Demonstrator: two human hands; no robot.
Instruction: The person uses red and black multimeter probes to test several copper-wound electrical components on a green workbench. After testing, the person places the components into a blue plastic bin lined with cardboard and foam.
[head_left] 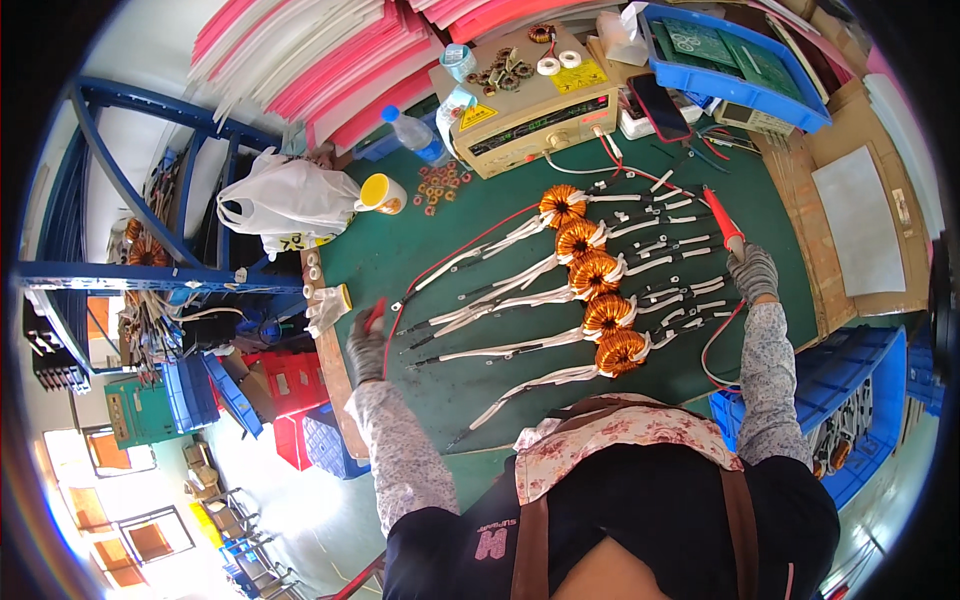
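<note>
Five coils [595, 275] lay in a slanting row on the green surface [430, 405], white leads [560, 377] fanning both ways (a tan instrument [540, 128] stood behind). The right hand [752, 272] gripped a red clip [720, 213]; the left hand [367, 348] pinched a second clip [377, 313].

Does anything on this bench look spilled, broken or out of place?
Nothing looks spilled or broken, and the big copper coils lie in a neat row. One slightly odd spot: small coils are heaped loosely on top of the beige instrument, like clutter on a shelf.
</note>
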